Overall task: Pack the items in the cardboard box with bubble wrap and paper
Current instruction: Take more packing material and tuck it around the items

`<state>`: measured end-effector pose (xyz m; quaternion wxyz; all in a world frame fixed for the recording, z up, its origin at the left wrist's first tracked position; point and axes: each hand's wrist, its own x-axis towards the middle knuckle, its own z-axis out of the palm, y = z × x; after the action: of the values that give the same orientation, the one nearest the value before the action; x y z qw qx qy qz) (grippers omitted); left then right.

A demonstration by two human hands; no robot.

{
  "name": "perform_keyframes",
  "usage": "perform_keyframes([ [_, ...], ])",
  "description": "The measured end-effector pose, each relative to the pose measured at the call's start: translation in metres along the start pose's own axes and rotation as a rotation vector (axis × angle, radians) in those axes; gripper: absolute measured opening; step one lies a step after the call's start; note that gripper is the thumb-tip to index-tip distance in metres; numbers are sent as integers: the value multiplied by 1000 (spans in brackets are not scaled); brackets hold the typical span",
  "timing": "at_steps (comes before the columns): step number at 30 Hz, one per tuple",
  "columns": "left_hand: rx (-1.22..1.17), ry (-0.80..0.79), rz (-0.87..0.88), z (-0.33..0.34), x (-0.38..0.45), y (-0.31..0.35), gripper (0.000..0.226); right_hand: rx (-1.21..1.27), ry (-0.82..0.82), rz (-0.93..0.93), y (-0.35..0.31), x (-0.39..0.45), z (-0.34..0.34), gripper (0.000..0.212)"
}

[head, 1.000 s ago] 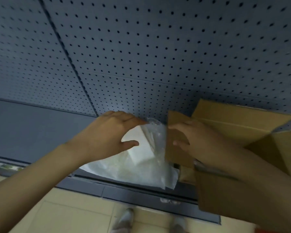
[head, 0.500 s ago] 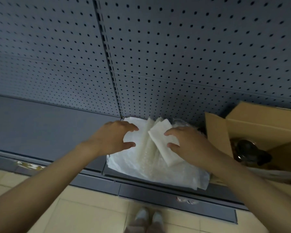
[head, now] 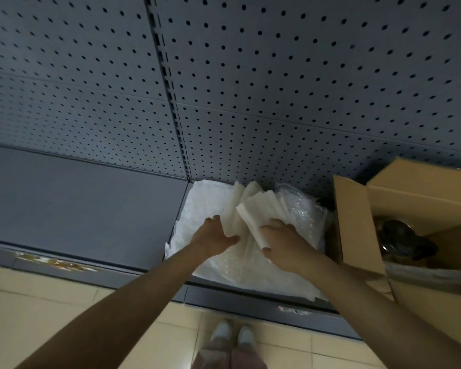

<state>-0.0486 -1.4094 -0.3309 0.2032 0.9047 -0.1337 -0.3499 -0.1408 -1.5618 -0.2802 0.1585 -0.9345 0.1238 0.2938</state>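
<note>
A stack of folded white paper sheets [head: 261, 206] fans out on top of a pile of bubble wrap [head: 301, 217] on a grey shelf. My left hand [head: 213, 237] pinches the left sheets between thumb and fingers. My right hand [head: 282, 243] grips the lower end of the thicker folded bundle. An open cardboard box [head: 357, 219] stands to the right on the same shelf, with a dark shiny item [head: 402, 239] and some white paper inside it.
A grey pegboard wall [head: 277, 89] rises behind the shelf [head: 77, 206]. The shelf's front edge runs across below my arms. Beige floor tiles [head: 51, 315] and my shoes [head: 233, 334] show at the bottom.
The view has swung left, so the box now sits farther right. My right hand left the box flap and took hold of the folded paper. Both hands now work the sheets apart.
</note>
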Motion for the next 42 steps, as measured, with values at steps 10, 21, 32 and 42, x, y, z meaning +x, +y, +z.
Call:
perform_keyframes([
  [10, -132, 105, -82, 9, 5, 5, 70, 65, 14, 45, 7, 5, 6, 53],
  [21, -264, 217, -103, -74, -25, -32, 56, 41, -79, 28, 3, 6, 4, 58],
  [32, -299, 380, 174, -135, -96, -10, 35, 664, 285, -70, -34, -10, -38, 56],
  [42, 90, 602, 534, -155, -99, 37, 49, 878, 647, -137, -10, -60, -106, 96],
])
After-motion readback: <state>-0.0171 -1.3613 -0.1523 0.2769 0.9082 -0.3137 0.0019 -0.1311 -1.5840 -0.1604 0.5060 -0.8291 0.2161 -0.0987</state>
